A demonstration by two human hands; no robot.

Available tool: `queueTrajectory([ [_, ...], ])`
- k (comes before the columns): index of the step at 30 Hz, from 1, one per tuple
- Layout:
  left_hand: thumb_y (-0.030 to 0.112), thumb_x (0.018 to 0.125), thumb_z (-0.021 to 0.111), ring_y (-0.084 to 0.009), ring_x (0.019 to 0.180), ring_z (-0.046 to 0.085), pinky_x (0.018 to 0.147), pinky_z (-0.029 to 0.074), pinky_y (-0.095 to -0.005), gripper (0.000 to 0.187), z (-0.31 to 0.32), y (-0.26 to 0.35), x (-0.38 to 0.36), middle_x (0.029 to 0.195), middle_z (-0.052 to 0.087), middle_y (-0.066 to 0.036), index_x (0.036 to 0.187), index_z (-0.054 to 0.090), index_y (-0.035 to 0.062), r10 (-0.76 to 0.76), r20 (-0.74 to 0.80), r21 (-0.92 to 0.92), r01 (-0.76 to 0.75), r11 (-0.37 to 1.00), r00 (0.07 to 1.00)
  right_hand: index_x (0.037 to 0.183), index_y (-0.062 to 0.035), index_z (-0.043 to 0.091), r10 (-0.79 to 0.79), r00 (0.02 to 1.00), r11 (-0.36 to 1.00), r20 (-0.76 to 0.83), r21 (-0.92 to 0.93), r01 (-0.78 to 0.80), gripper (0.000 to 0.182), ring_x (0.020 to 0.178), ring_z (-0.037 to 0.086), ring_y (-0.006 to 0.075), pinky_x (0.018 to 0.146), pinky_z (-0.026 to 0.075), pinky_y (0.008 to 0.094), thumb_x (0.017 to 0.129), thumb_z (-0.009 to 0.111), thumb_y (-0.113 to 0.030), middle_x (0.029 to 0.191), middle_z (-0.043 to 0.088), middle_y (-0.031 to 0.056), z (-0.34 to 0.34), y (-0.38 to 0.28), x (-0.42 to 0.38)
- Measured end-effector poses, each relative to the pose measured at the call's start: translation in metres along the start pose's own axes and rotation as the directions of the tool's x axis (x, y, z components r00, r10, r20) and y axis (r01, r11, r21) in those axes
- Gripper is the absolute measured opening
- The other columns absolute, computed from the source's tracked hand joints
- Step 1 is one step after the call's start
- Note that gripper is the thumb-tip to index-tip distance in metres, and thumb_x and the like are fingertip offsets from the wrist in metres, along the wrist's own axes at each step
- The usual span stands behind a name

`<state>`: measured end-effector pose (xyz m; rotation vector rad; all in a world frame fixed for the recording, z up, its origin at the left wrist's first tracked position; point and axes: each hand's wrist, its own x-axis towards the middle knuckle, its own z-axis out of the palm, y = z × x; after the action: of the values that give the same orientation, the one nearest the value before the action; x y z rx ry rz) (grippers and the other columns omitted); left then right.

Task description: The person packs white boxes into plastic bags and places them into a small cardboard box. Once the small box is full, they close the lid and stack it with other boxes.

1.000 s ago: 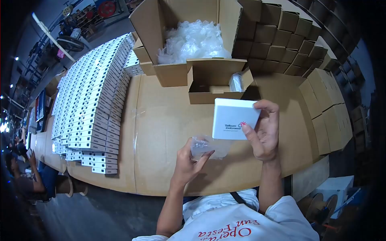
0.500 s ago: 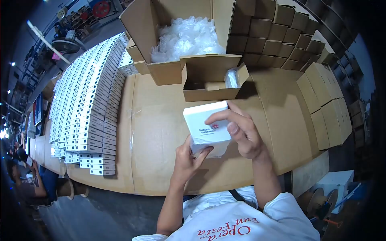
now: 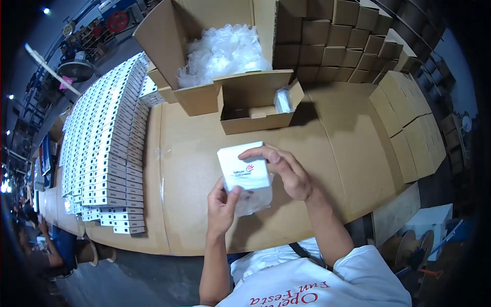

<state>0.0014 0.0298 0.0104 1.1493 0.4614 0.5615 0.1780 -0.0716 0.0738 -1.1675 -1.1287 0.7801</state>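
A small white box (image 3: 240, 178) with a printed logo is held above the table, its printed face turned up towards me. A clear plastic bag (image 3: 257, 202) covers its lower end and hangs loose beneath. My left hand (image 3: 221, 209) is closed on the box's lower left corner and the bag, thumb on the front. From the right, my right hand (image 3: 289, 174) reaches over the upper part, a finger bent across the printed face and other fingers near the right edge. Part of its grip is hidden.
An open carton (image 3: 258, 123) with a wrapped item (image 3: 283, 101) inside stands ahead. Behind it, a larger carton (image 3: 197, 101) holds clear plastic bags (image 3: 225, 53). Stacked white boxes (image 3: 102, 148) line the left; brown cartons (image 3: 409, 123) stand at right. Another person (image 3: 43, 250) is far left.
Both hands have brought the white box slightly left and lower in view, its printed face tilted more towards me. My right thumb no longer shows over the face. The view has shifted a little.
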Motion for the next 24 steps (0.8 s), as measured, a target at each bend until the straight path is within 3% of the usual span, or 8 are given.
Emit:
queueTrajectory([
  [1, 0.014, 0.102, 0.062, -0.0133, 0.1, 0.066, 0.083, 0.057, -0.0306, 0.031, 0.001, -0.001, 0.0, 0.112, 0.069, -0.009, 0.127, 0.058, -0.0034, -0.054, -0.007, -0.084, 0.053, 0.995, 0.999, 0.129, 0.0018, 0.062, -0.015, 1.0, 0.999, -0.003, 0.04, 0.015, 0.058, 0.111, 0.06, 0.021, 0.097, 0.045, 0.0319, 0.109, 0.036, -0.046, 0.12, 0.063, 0.014, 0.001, 0.004, -0.003],
  [2, 0.019, 0.108, 0.052, -0.013, 0.099, 0.066, 0.08, 0.059, -0.0306, 0.03, 0.0, -0.007, 0.001, 0.114, 0.068, -0.009, 0.127, 0.058, -0.0031, -0.02, -0.016, -0.081, 0.018, 0.997, 1.0, 0.134, 0.0019, 0.058, 0.028, 0.999, 0.999, 0.032, 0.036, -0.029, 0.047, 0.116, 0.058, 0.0212, 0.103, 0.044, 0.0331, 0.107, 0.047, -0.034, 0.123, 0.063, 0.0142, -0.003, 0.005, -0.005],
  [6, 0.025, 0.108, 0.052, -0.017, 0.098, 0.07, 0.078, 0.062, -0.033, 0.033, -0.001, -0.016, 0.006, 0.115, 0.069, -0.011, 0.126, 0.056, -0.0024, -0.006, -0.084, -0.263, -0.016, 0.965, 0.996, 0.125, 0.0041, 0.059, 0.006, 0.956, 0.94, -0.292, 0.328, 0.095, 0.033, 0.113, 0.058, 0.0156, 0.104, 0.045, 0.0342, 0.094, 0.058, -0.005, 0.12, 0.062, 0.0132, 0.0, 0.015, -0.013],
  [9, 0.026, 0.107, 0.052, -0.0176, 0.096, 0.071, 0.077, 0.062, -0.0337, 0.033, -0.001, -0.014, 0.007, 0.114, 0.069, -0.011, 0.125, 0.056, -0.002, -0.015, -0.108, -0.326, -0.021, 0.945, 0.994, 0.118, 0.0046, 0.06, 0.122, 0.974, 0.975, -0.193, 0.206, -0.081, 0.027, 0.108, 0.059, 0.0124, 0.098, 0.049, 0.0308, 0.092, 0.061, 0.0, 0.118, 0.063, 0.0104, -0.004, 0.04, -0.033],
  [12, 0.027, 0.107, 0.052, -0.0183, 0.095, 0.071, 0.076, 0.063, -0.0337, 0.034, -0.001, -0.018, 0.009, 0.114, 0.069, -0.012, 0.125, 0.056, -0.0018, 0.004, -0.124, -0.285, -0.039, 0.958, 0.992, 0.111, 0.0039, 0.063, 0.123, 0.959, 0.97, -0.255, 0.235, -0.062, 0.018, 0.101, 0.062, 0.0116, 0.092, 0.052, 0.0279, 0.094, 0.066, 0.004, 0.109, 0.066, 0.0075, 0.004, 0.05, -0.032],
  [16, 0.032, 0.11, 0.046, -0.018, 0.102, 0.069, 0.085, 0.06, -0.0344, 0.038, -0.006, -0.02, 0.009, 0.115, 0.069, -0.011, 0.126, 0.056, -0.0016, 0.05, -0.11, -0.238, -0.075, 0.968, 0.993, 0.107, 0.0036, 0.065, 0.137, 0.95, 0.975, -0.281, 0.209, -0.079, 0.013, 0.099, 0.064, 0.012, 0.089, 0.053, 0.0269, 0.095, 0.067, 0.004, 0.105, 0.068, 0.0077, 0.004, 0.051, -0.033],
  [22, 0.031, 0.113, 0.036, -0.0147, 0.11, 0.064, 0.096, 0.054, -0.0328, 0.043, -0.009, -0.026, 0.015, 0.119, 0.067, -0.008, 0.125, 0.059, -0.003, 0.145, -0.181, -0.159, -0.174, 0.972, 0.973, 0.104, 0.0043, 0.064, 0.088, 0.95, 0.967, -0.3, 0.256, -0.009, 0.012, 0.106, 0.065, 0.0143, 0.094, 0.055, 0.029, 0.093, 0.065, 0.009, 0.114, 0.069, 0.0122, 0.002, 0.063, -0.035],
  [24, 0.032, 0.112, 0.037, -0.0159, 0.112, 0.063, 0.1, 0.051, -0.0334, 0.045, -0.012, -0.03, 0.017, 0.122, 0.066, -0.01, 0.133, 0.056, -0.0039, 0.194, -0.202, -0.029, -0.204, 0.979, 0.96, 0.103, 0.0029, 0.065, 0.1, 0.943, 0.965, -0.316, 0.263, -0.014, 0.013, 0.11, 0.066, 0.0182, 0.096, 0.056, 0.0306, 0.093, 0.063, 0.012, 0.12, 0.068, 0.0155, 0.001, 0.069, -0.037],
])
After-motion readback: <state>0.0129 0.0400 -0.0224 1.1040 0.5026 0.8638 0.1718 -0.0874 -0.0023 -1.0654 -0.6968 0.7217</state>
